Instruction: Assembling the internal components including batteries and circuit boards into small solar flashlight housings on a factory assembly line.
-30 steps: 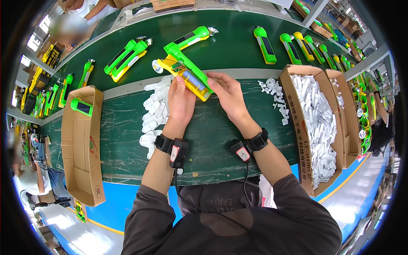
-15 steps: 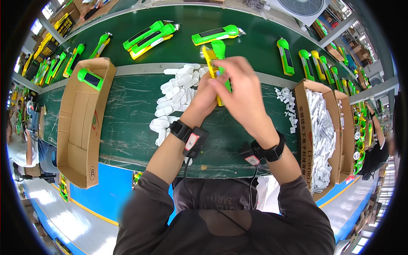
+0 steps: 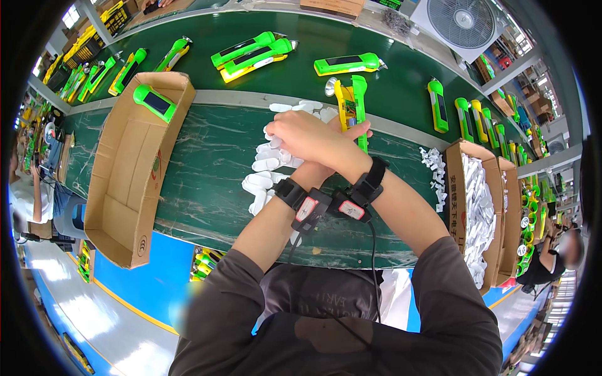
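My left hand [image 3: 357, 130] is closed on a flashlight [image 3: 359, 97] whose green and yellow halves stand apart, with inner parts showing between them. Crossed over my left wrist, my right hand [image 3: 304, 135] has its bent fingers down at a pile of white oval plastic pieces [image 3: 266, 164]. Its fingertips are partly hidden, so what they pinch cannot be made out. Most of the left hand is covered by the right.
An open cardboard box [image 3: 122, 182] at left holds one green flashlight [image 3: 154, 103]. Another box [image 3: 480, 213] at right is full of white parts, beside small white clips [image 3: 434, 172]. Several green-yellow flashlights [image 3: 257, 56] lie on the green belt beyond. A fan [image 3: 461, 22] stands far right.
My right hand has left the flashlight and crossed leftward over my left wrist to the white pieces. The flashlight's halves are now seen spread apart, and the whole view has shifted.
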{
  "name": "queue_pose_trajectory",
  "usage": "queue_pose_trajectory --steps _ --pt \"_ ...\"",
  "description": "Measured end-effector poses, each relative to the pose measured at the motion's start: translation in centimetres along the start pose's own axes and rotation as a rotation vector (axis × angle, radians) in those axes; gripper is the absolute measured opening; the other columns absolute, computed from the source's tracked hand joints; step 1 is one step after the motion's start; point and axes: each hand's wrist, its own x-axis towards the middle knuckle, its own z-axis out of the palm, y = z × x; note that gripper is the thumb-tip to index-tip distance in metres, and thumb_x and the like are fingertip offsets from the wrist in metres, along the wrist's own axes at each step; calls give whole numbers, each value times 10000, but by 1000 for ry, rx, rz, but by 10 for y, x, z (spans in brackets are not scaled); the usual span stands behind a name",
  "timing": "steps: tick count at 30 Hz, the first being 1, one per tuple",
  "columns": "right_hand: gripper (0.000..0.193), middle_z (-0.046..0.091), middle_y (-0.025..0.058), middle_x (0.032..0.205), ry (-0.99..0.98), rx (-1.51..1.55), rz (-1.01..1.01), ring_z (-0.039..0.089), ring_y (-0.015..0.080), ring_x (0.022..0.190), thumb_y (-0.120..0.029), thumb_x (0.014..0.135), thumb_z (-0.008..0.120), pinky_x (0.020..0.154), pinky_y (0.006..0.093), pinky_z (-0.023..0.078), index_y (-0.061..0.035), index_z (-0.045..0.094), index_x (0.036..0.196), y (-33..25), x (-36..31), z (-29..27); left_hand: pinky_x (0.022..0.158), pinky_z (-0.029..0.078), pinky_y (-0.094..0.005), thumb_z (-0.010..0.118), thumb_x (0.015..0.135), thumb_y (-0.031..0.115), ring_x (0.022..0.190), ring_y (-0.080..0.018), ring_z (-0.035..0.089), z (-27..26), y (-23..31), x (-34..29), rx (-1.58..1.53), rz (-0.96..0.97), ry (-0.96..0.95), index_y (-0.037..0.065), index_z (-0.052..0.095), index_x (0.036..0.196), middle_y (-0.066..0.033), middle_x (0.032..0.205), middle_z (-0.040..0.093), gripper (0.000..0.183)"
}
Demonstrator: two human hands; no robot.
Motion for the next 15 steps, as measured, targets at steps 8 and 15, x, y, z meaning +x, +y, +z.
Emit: queue_pose_trajectory --steps 8,15 --pt "149 629 141 741 -63 -185 -66 632 357 734 -20 650 645 630 440 512 -5 599 791 -16 12 -13 650 430 -268 728 832 341 810 -103 576 -1 12 -8 -39 -58 63 72 522 1082 -39 932 651 422" --pt "295 649 54 800 287 661 159 620 108 717 18 814 608 653 252 503 -23 613 1106 -14 -13 -48 720 491 -313 677 888 231 893 -136 601 -10 -24 7 -272 112 -76 75 497 1118 -55 958 626 331"
